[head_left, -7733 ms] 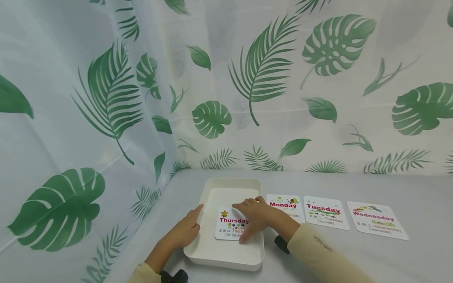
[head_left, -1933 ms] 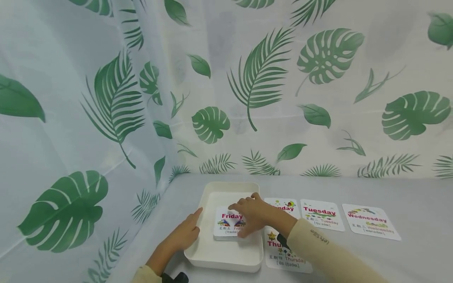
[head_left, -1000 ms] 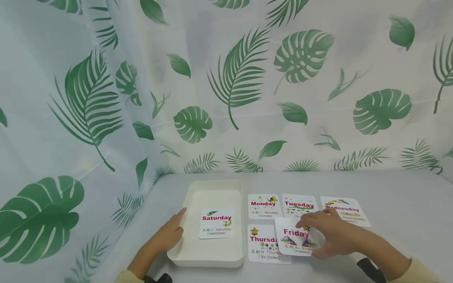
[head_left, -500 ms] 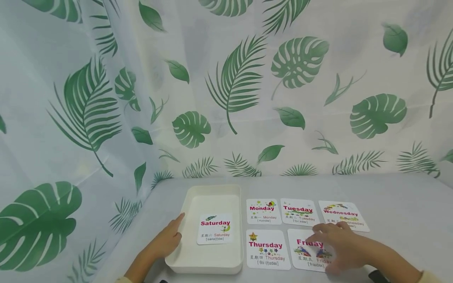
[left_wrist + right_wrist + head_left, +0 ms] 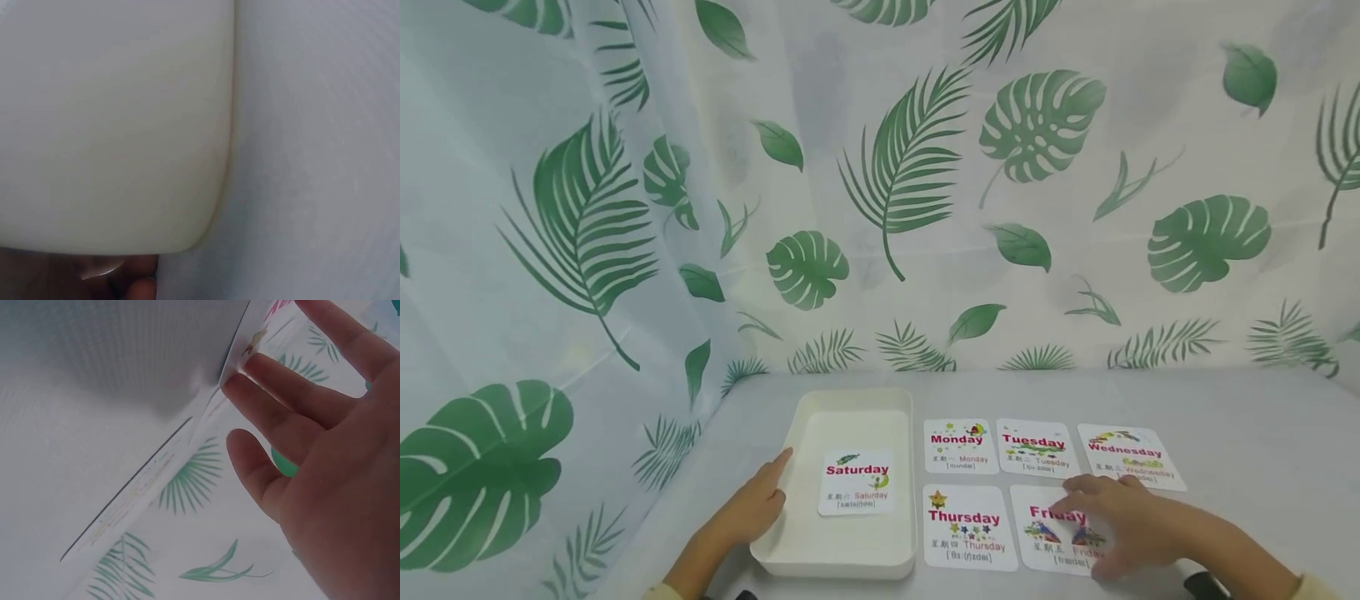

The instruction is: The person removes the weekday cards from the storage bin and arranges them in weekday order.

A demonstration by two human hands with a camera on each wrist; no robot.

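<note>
My left hand (image 5: 757,507) lies along the left wall of a white rectangular tray (image 5: 833,563), its index finger straight against the rim. In the left wrist view the tray wall (image 5: 125,156) hides most of that hand. Inside the tray lies a "Saturday" card (image 5: 857,483), face up. My right hand (image 5: 1138,525) is over the right edge of the "Friday" card (image 5: 1051,533), which lies flat on the table. Its fingers are spread and fairly straight in the right wrist view, tips close to a card edge (image 5: 240,353); contact is unclear.
"Monday" (image 5: 960,447), "Tuesday" (image 5: 1037,448) and "Wednesday" (image 5: 1123,454) cards form a back row right of the tray. The "Thursday" card (image 5: 970,528) sits left of "Friday". A leaf-print curtain (image 5: 925,167) stands behind the grey-white table (image 5: 1262,433).
Thursday, then Friday left the tray; my right hand carried Friday rightward and set it down beside Thursday, showing Saturday in the tray. Over the last half second little has moved. The left hand stayed.
</note>
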